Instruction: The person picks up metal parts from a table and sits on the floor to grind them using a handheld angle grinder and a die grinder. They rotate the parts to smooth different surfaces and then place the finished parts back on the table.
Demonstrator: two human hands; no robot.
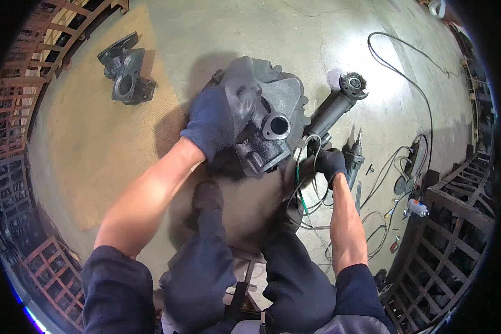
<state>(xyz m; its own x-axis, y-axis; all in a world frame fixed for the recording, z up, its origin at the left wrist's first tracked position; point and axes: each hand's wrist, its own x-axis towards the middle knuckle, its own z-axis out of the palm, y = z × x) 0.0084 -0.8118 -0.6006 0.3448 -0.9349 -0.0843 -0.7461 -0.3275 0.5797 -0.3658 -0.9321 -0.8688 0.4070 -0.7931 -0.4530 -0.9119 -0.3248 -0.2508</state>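
A large dark grey metal casting (284,94) with a round flanged port rests on the floor in front of me. My left hand (231,108), in a dark blue and grey glove, is closed over its left side. An angle grinder (331,114) with a round wire brush (353,84) lies to the right of the casting. My right hand (330,164), in a dark glove, is curled beside the grinder's rear end and its looped cables (301,181). What its fingers close on is hidden. Just right of that hand lies a slim straight grinder (354,156).
Another dark casting (129,80) sits on the floor at the far left. Metal lattice crates stand along the left (55,273) and right (445,245). Cables (414,83) trail across the right side. A small white can (417,207) lies near the right crate.
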